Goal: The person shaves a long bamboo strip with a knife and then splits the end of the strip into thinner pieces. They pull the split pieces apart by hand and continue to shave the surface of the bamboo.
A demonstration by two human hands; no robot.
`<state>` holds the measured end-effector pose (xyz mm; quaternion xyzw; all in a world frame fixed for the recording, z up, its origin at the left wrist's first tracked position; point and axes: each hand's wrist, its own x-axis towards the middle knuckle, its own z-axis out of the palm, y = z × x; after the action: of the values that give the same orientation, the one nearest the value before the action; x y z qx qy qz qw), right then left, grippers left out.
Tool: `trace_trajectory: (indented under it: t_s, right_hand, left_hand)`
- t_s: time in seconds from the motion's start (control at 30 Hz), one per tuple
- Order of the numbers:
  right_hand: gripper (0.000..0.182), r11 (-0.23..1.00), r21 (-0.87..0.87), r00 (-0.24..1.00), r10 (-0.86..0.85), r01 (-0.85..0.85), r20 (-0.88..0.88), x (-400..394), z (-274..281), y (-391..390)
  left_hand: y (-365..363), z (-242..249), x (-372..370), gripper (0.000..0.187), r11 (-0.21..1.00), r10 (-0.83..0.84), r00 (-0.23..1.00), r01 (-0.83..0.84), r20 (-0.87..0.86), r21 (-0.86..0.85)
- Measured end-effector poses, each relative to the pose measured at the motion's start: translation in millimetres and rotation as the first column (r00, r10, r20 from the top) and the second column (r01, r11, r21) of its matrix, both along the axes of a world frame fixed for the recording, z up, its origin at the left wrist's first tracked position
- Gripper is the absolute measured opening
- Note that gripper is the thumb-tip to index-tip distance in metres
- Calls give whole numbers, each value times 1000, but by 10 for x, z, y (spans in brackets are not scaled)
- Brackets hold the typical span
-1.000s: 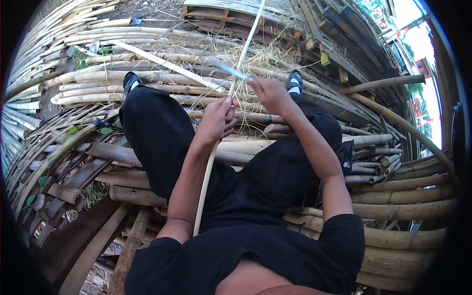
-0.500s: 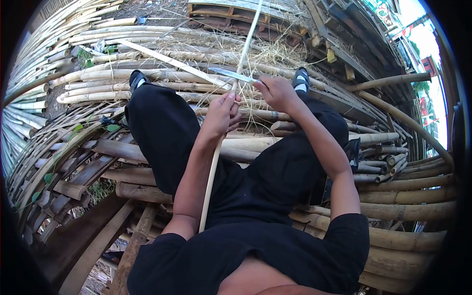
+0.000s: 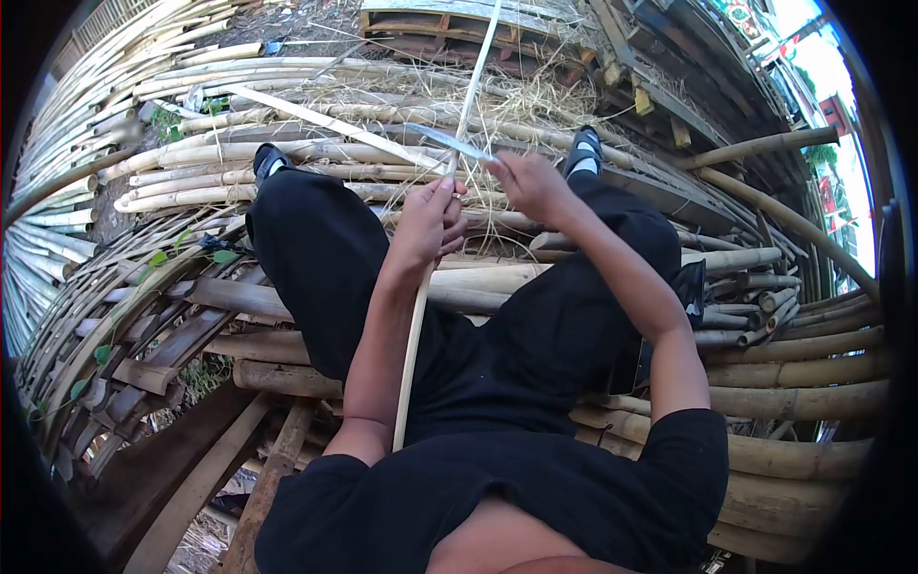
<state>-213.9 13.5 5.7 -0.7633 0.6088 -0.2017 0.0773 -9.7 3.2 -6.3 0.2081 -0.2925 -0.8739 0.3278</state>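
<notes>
A long pale bamboo strip [image 3: 412, 354] runs from beside my chest up past my knees and out at the top of the view. Closed around it between my knees is my left hand [image 3: 427, 218], thumb lying along the strip. My right hand [image 3: 535, 185] grips a knife, its handle mostly hidden by the fingers. The knife's blade [image 3: 448, 141] points left and crosses the strip just above my left hand. Beyond, a wider flat bamboo strip [image 3: 330, 123] lies slanted over the poles.
Bamboo poles [image 3: 201, 193] lie across the ground under and beyond my feet. Thin shavings [image 3: 535, 100] are scattered there. A wooden pallet [image 3: 449, 24] stands at the back, with stacked boards [image 3: 669, 77] to its right. Thick bamboo poles [image 3: 794, 400] lie at my right side.
The knife and my right hand have shifted slightly left, with the blade tip a little higher. My left hand stays closed on the strip; the view has moved slightly.
</notes>
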Motion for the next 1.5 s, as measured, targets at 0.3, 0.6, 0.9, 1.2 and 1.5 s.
trace_trajectory:
  t_s: [0.3,0.6,0.9,1.2,1.5]
  right_hand:
    - [35,996,-25,994,87,-89,-73,39,-8,47]
    - [29,999,-9,994,-42,41,-101,-79,39,-68]
    - [27,997,-72,999,-33,33,-2,48,-58,24]
    - [27,1000,1,992,-17,17,-123,-50,-68,-109]
    - [32,980,-198,992,7,-31,-122,-75,-134,-162]
  left_hand:
    - [-26,-39,3,20,1000,-12,1000,12,-15,-11]
    - [2,-48,2,21,1000,-5,1000,5,11,27]
    - [-31,-19,28,22,1000,-4,1000,4,-12,-29]
    - [-6,-72,6,20,1000,-17,999,17,27,12]
    - [-5,-73,-50,22,1000,-8,997,8,75,5]
